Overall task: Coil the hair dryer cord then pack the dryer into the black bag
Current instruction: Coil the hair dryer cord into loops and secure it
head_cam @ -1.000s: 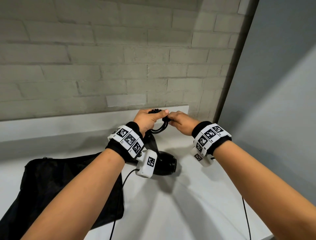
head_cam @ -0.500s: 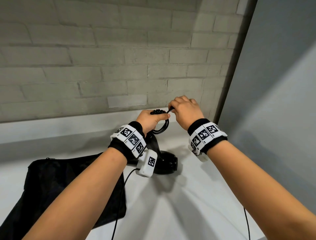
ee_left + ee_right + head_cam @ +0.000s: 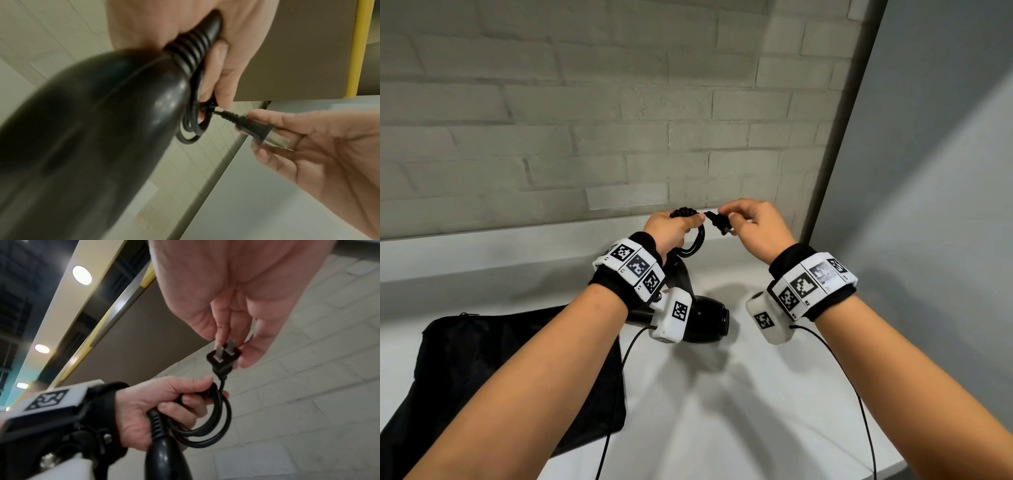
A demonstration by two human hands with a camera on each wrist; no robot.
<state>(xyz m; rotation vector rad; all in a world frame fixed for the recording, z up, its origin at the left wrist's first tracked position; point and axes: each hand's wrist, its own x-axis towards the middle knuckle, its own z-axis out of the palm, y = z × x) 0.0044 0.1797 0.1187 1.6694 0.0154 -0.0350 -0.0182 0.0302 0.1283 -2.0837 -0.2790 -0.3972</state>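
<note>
Cord nearly coiled, plug end still loose, dryer not yet bagged.

The cord (image 3: 207, 423) hangs in small loops from the left hand (image 3: 669, 231), whose fingers curl round the loops and the hair dryer (image 3: 705, 323) handle, held above the surface (image 3: 722, 411); the right hand (image 3: 756, 229) pinches the plug (image 3: 223, 358) just beside the coil. By my judgement, tucking the plug in remains, then packing into the black bag (image 3: 482, 359), lying flat to the left.
</note>
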